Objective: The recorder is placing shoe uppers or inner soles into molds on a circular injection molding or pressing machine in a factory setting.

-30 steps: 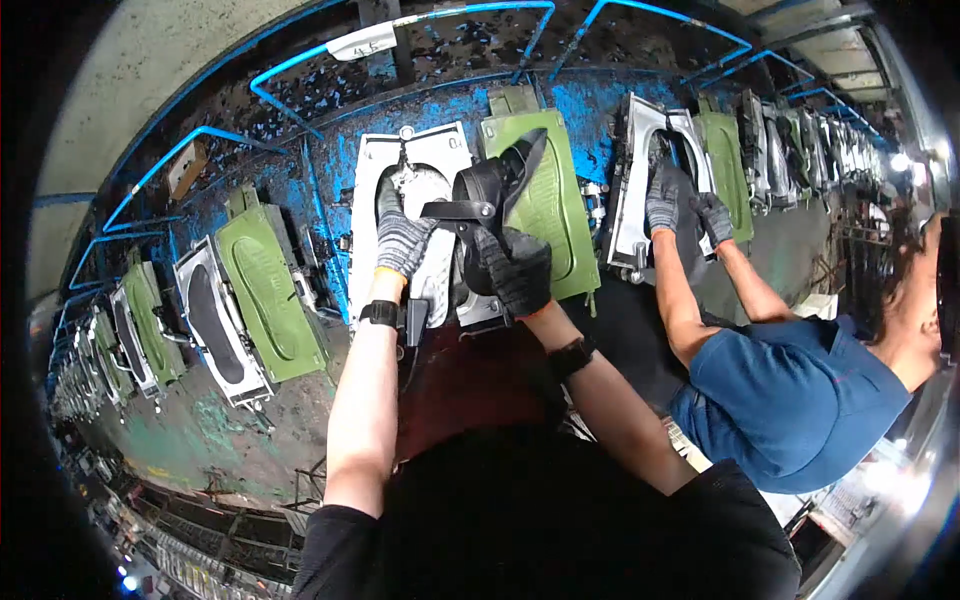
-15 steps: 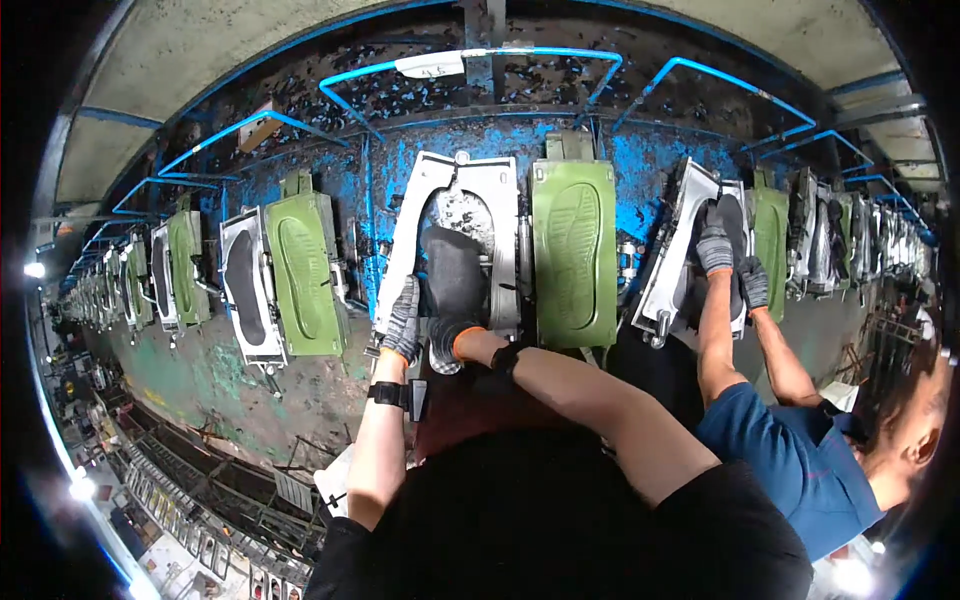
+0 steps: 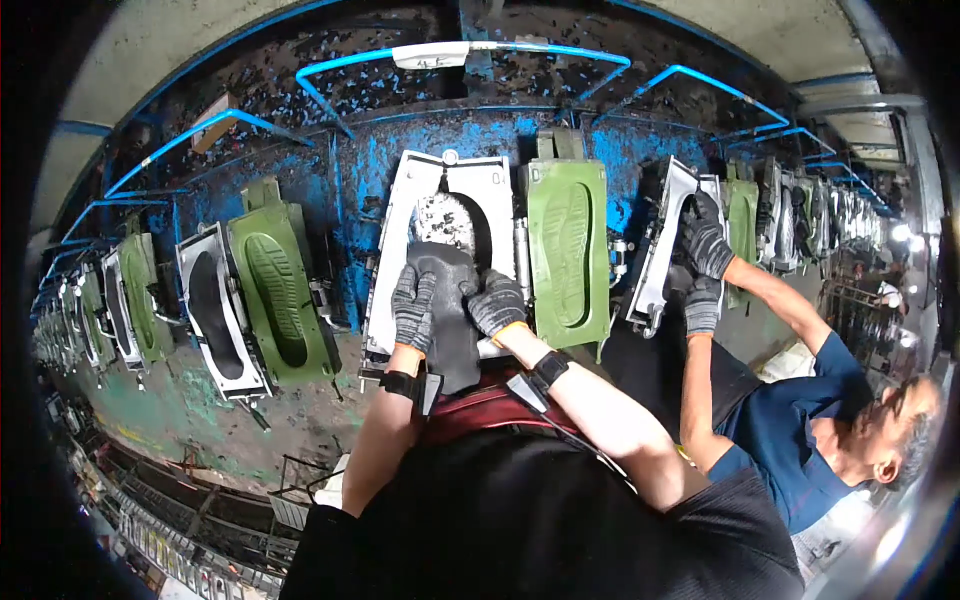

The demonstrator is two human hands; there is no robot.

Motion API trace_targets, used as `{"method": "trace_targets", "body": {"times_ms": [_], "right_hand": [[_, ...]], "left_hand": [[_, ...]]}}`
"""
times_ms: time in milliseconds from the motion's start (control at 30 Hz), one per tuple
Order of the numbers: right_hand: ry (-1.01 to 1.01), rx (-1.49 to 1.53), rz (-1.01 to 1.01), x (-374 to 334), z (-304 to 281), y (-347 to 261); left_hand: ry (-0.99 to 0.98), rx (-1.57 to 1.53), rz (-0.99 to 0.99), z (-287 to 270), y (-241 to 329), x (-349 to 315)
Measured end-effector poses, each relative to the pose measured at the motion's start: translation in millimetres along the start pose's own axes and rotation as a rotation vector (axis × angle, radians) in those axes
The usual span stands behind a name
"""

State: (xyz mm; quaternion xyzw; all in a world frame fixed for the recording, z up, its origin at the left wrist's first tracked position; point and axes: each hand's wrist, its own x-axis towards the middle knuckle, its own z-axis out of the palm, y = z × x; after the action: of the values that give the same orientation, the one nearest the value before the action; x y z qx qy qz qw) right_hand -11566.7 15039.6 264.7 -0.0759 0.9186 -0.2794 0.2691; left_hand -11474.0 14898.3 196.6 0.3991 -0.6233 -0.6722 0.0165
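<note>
A dark grey rubber sole (image 3: pixel 455 345) lies partly over the silver mould frame (image 3: pixel 390 270) in front of me, its near end sticking out past the frame toward my body. Both my hands wear grey knit gloves. My left hand (image 3: pixel 412 308) grips the sole's left edge, and my right hand (image 3: pixel 497 303) clasps its right edge, fingers curled over. Beyond the sole, the far end of the cavity (image 3: pixel 445 217) shows a bright, dark-speckled surface. To the right stands the mould's green half (image 3: pixel 570 250), with a ribbed sole-shaped hollow.
At right, a co-worker's gloved hands (image 3: pixel 708 245) work at another silver mould (image 3: pixel 652 255). On the left, a silver mould (image 3: pixel 215 310) with a black sole stands beside a green half (image 3: pixel 283 290). Blue rails (image 3: pixel 550 48) run behind, above a debris-strewn surface.
My right hand has moved from the sole's near end up to its right side. My left hand has shifted from the frame's edge onto the sole. The sole sits slightly nearer to me.
</note>
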Motion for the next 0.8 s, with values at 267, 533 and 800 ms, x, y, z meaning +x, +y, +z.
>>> {"method": "trace_targets", "body": {"times_ms": [267, 533, 800], "right_hand": [[0.095, 0.122, 0.005, 15, -33, -8], [-0.025, -0.026, -0.181, -9, -1, 29], [-0.030, 0.036, -0.147, 23, -25, 30]], "left_hand": [[0.111, -0.123, 0.241, 39, 54, 59], [0.010, 0.499, -0.093, 14, -5, 52], [0.307, 0.490, 0.107, 60, 13, -15]]}}
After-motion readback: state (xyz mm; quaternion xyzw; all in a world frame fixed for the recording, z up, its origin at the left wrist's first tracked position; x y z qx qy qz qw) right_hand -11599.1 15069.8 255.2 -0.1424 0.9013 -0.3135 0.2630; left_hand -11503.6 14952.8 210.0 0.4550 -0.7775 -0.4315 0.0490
